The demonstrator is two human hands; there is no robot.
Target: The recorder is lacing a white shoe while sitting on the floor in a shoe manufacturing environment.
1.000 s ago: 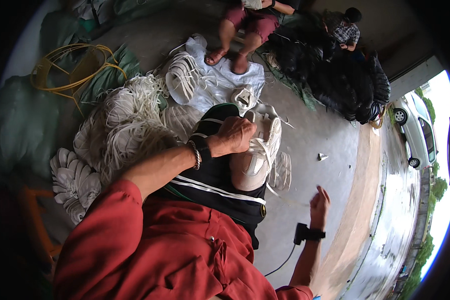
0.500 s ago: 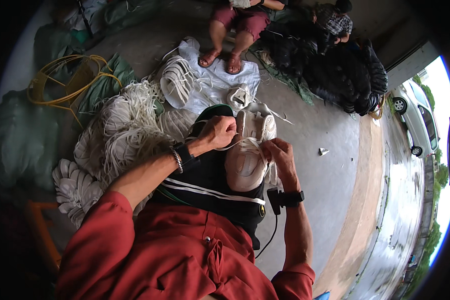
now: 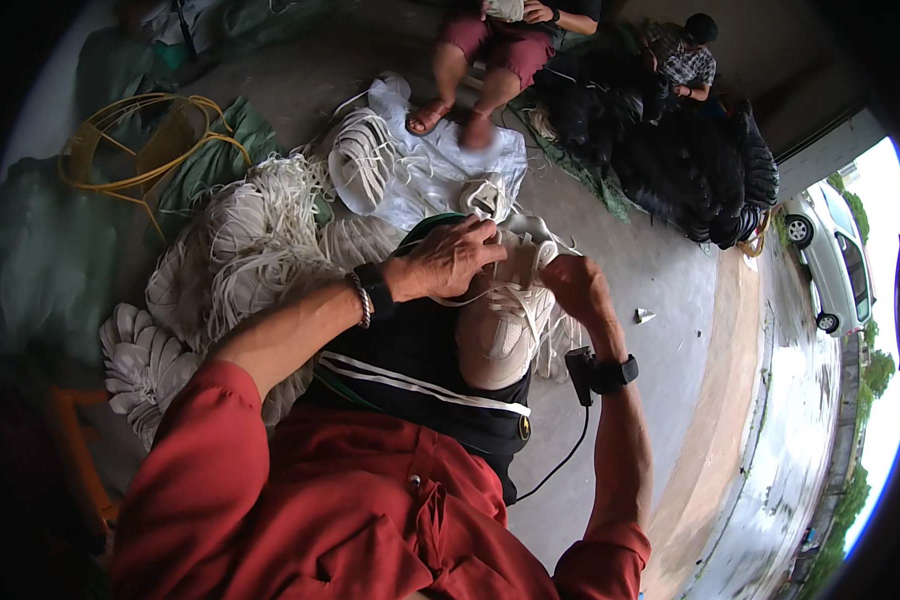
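A cream-white sneaker (image 3: 492, 345) rests on the black cloth over my lap, its toe toward me. Its white shoelace (image 3: 513, 300) crosses the lower eyelets. My left hand (image 3: 450, 260) is closed at the left side of the shoe's opening, pinching the lace, and a loose stretch of it hangs below the fingers. On the opposite eyelet row, my right hand (image 3: 578, 288) has its fingers curled in a pinch on the lace; the fingertips are partly hidden and slightly blurred. More white lace ends dangle beside the shoe under this hand.
Left of my lap lies a large heap of white shoe parts and laces (image 3: 260, 225). Beyond are a white sheet (image 3: 430, 165), another white shoe (image 3: 485, 198) and a yellow round frame (image 3: 140, 145). Two people sit farther off, near a black pile (image 3: 660, 150). A car (image 3: 835, 260) stands outside.
Both hands have moved up the shoe from the lower laces toward its opening. My right hand has risen and swung slightly outward. The view has shifted a little.
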